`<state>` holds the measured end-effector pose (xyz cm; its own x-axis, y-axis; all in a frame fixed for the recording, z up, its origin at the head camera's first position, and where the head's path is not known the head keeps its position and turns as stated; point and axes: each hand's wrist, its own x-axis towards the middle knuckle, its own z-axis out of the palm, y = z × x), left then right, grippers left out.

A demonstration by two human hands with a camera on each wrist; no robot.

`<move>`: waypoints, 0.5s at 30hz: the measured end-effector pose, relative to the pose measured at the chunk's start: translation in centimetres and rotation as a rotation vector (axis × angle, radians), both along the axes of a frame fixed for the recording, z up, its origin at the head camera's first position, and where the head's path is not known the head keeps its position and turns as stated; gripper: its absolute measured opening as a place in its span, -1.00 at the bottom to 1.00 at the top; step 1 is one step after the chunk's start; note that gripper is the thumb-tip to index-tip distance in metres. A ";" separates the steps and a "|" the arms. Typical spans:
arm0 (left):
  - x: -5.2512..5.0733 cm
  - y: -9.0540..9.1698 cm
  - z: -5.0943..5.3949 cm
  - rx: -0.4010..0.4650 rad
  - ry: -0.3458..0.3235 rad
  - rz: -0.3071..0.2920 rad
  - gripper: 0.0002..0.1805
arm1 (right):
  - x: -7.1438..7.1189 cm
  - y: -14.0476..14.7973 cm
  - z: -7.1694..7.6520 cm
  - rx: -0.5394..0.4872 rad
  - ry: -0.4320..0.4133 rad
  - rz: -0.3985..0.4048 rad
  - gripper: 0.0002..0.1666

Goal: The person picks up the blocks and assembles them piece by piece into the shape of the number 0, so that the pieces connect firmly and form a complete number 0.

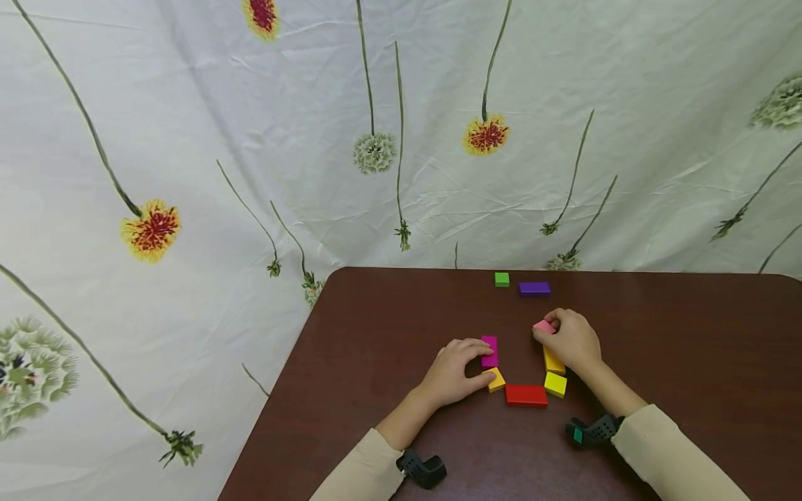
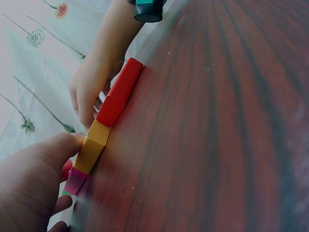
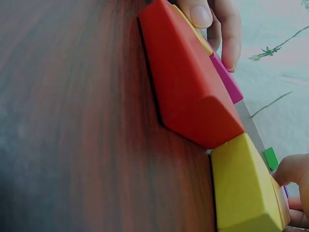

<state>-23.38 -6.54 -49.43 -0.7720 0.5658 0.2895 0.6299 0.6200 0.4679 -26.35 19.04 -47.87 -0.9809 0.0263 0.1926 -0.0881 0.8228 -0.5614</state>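
Note:
My right hand (image 1: 573,341) pinches a pink block (image 1: 543,325) between thumb and fingers, at the far end of a long orange-yellow block (image 1: 554,360). My left hand (image 1: 454,369) has its thumb against a small orange block (image 1: 497,380) and a finger on the magenta block (image 1: 490,360), thumb and fingers spread apart. A red block (image 1: 526,396) lies flat along the near side. Beside its right end sits a yellow block (image 1: 555,385). Together the blocks make a U shape that opens toward the far edge. In the right wrist view, the pink block is mostly hidden.
A green block (image 1: 502,280) and a purple block (image 1: 535,289) lie near the far edge of the dark brown table (image 1: 388,306). Behind the table hangs a white cloth (image 1: 301,104) printed with flowers. Black wrist bands (image 1: 422,470) are on both arms.

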 end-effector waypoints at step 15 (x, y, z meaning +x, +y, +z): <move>-0.1 0.0 -0.2 0.002 -0.003 -0.001 -0.57 | 0.3 0.8 0.5 -0.032 0.062 0.018 -0.54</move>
